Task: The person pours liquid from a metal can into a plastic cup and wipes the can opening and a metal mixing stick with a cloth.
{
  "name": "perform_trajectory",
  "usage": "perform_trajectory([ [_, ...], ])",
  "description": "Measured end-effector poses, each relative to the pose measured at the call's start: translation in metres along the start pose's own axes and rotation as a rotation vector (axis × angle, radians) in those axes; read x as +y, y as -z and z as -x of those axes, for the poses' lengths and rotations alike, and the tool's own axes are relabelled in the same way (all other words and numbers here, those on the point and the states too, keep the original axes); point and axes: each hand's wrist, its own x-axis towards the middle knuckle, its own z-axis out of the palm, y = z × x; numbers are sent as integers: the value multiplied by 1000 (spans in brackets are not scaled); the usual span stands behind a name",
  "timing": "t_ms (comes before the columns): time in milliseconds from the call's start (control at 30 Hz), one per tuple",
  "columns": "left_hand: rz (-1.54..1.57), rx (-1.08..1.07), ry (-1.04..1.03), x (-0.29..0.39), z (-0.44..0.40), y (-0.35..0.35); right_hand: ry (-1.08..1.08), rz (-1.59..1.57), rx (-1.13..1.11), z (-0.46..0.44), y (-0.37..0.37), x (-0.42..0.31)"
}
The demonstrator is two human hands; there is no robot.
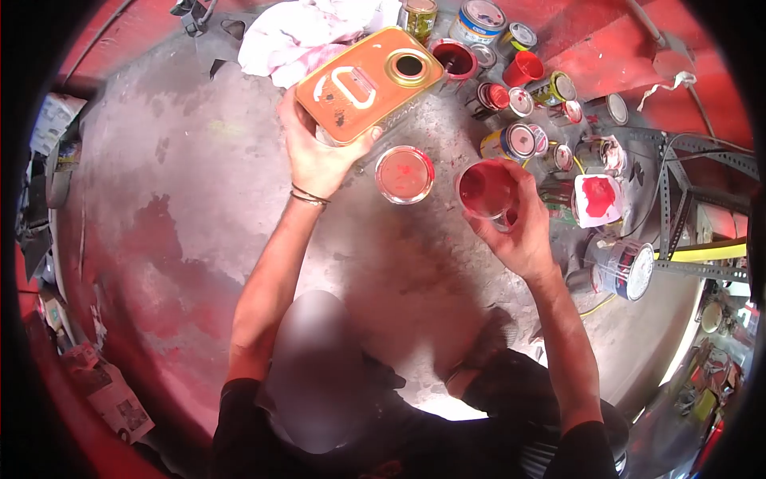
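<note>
As your left fingers (pixel 364 143) grasp the rectangular tin (pixel 357 64), likely stiff and heavy | your right fingers (pixel 531 194) clasp the cup (pixel 483 189), probably slick | sides suit both!

Can labels (pixel 474 33) too small, blurred; no text legible.

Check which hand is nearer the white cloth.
Left: left hand, gripping the rectangular can, is just below the cloth in view; right hand, holding a cup, is farther right and lower.

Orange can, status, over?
Left hand gripping orange can, opening uncapped. Right hand holding red-stained cup. Red-rimmed round tin sits between the hands.
</note>
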Motion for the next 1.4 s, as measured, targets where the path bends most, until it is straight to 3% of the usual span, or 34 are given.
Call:
perform_trajectory([
  [100, 16, 22, -4, -5, -2, -8, 118, -15, -95, -7, 3, -4],
  [267, 88, -11, 58, 5, -1, -11, 66, -29, -184, -17, 23, 9],
  [433, -473, -203, 79, 42, 21, 34, 163, -2, -331, -24, 59, -3],
  [500, -725, -335, 151, 65, 27, 68, 107, -22, -368, -28, 78, -13],
  [600, -985, -628, 217, 91, -6, 133, 257, 43, -334, -35, 102, -25],
  [667, -1142, -634, 177, 98, -54, 169, 384, 104, -227, -41, 115, -32],
  [833, -1394, -276, 179, 134, -169, 195, 540, 108, -28, -52, 147, -55],
  [967, -1273, -23, 187, 100, -178, 188, 611, 149, 63, -58, 170, -67],
  [1067, -1181, -59, 250, 105, -140, 152, 620, 193, 94, -50, 183, -74],
  [1167, -1273, -298, 252, 75, -115, 171, 621, 224, 112, -46, 187, -72],
  [1333, -1216, -345, 337, 23, -106, 211, 520, 154, 107, -26, 182, -68],
  [1400, -1220, -386, 395, 19, -95, 221, 416, -39, 53, -14, 154, -55],
])
